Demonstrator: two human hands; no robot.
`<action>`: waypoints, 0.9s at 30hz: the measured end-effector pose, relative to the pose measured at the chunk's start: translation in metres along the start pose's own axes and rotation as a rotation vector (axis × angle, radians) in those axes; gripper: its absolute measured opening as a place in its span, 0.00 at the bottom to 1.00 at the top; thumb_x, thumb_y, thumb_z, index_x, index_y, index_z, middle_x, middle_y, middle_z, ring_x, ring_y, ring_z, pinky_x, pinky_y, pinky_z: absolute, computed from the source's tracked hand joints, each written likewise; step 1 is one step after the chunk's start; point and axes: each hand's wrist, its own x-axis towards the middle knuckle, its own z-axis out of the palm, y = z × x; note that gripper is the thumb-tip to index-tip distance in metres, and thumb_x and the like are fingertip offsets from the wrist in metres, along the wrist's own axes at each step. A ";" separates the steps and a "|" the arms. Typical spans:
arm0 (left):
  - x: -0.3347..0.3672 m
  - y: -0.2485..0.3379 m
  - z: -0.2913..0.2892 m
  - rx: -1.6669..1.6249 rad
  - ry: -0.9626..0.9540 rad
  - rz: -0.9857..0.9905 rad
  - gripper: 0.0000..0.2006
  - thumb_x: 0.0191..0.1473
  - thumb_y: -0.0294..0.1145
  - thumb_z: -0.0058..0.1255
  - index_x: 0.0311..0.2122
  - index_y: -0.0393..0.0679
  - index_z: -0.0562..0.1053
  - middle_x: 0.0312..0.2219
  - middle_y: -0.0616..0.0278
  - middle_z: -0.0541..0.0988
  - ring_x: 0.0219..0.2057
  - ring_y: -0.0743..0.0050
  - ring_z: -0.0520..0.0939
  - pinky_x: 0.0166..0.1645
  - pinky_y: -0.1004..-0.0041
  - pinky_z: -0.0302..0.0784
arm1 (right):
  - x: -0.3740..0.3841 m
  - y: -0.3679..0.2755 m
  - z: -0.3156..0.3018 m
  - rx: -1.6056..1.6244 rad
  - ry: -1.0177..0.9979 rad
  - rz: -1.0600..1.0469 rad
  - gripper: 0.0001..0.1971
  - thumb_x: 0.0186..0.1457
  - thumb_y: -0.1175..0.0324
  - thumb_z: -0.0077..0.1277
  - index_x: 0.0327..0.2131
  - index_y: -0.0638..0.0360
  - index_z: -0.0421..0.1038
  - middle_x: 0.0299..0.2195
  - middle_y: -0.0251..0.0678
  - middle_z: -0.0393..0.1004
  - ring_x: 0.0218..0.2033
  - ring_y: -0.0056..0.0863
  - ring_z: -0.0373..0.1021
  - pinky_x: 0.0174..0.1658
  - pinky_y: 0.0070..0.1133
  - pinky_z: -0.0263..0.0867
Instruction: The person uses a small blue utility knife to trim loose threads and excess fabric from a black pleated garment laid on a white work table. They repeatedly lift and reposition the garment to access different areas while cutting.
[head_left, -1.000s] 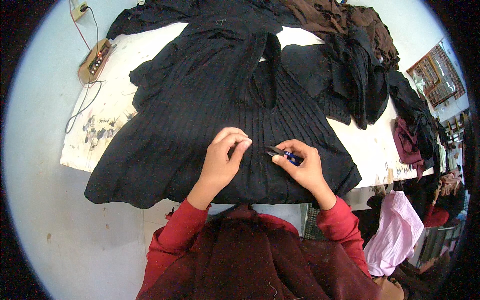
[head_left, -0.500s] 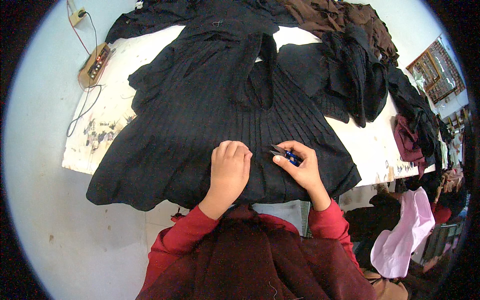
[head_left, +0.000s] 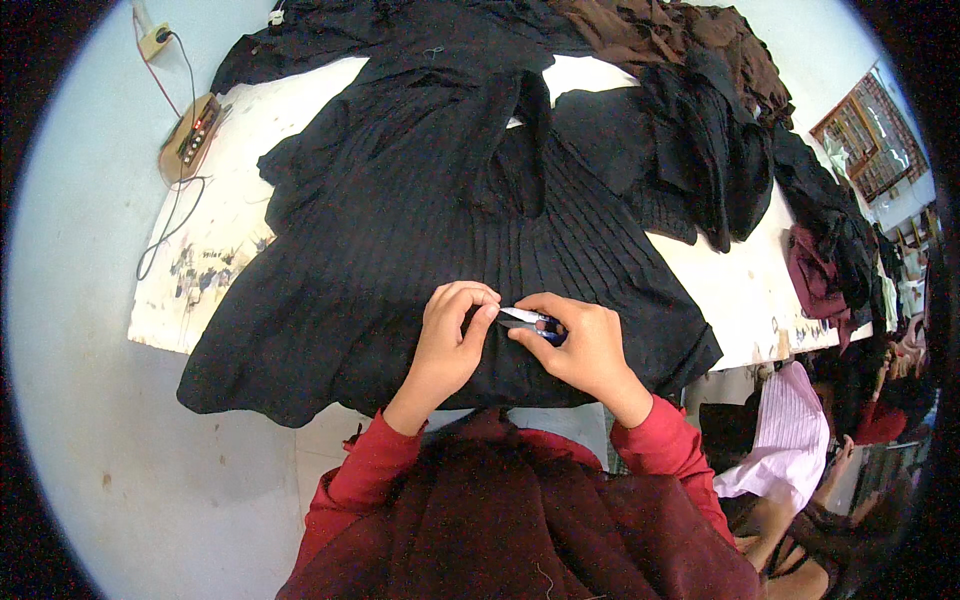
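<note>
Bare left hand: thumb and fingertips pressed together over the near part of the black pleated cloth garment; anything pinched, too small to tell. Bare right hand: gripping small blue-handled metal thread snips above the garment's near part. Change: snips brought leftward, blades now just beside the left fingertips; both hands appear engaged at one spot. Garment: spread beneath both hands. White stained table: under the garment. Crumpled black cloth: right of the garment. Tan box with dark cable: left of the garment. Crumpled brown cloth: beyond the garment, rightward.
</note>
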 end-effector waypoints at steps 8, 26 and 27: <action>0.000 -0.001 0.002 0.016 0.002 0.001 0.05 0.57 0.29 0.49 0.34 0.40 0.73 0.38 0.59 0.77 0.45 0.63 0.75 0.54 0.67 0.64 | 0.001 0.001 0.003 -0.084 0.023 -0.063 0.10 0.46 0.59 0.62 0.30 0.53 0.79 0.21 0.36 0.77 0.19 0.33 0.73 0.23 0.23 0.66; -0.001 0.001 -0.015 0.391 -0.133 0.172 0.06 0.53 0.29 0.53 0.35 0.38 0.72 0.35 0.57 0.76 0.40 0.56 0.75 0.47 0.63 0.70 | -0.006 0.044 0.012 0.533 0.091 0.187 0.14 0.47 0.62 0.64 0.36 0.57 0.77 0.24 0.25 0.76 0.25 0.09 0.66 0.30 0.13 0.62; 0.000 -0.001 -0.015 0.405 -0.142 0.166 0.06 0.54 0.28 0.52 0.34 0.38 0.72 0.35 0.57 0.76 0.40 0.56 0.75 0.47 0.63 0.70 | -0.006 0.044 0.011 0.508 0.084 0.185 0.14 0.47 0.62 0.64 0.36 0.57 0.78 0.24 0.24 0.76 0.25 0.09 0.66 0.30 0.13 0.62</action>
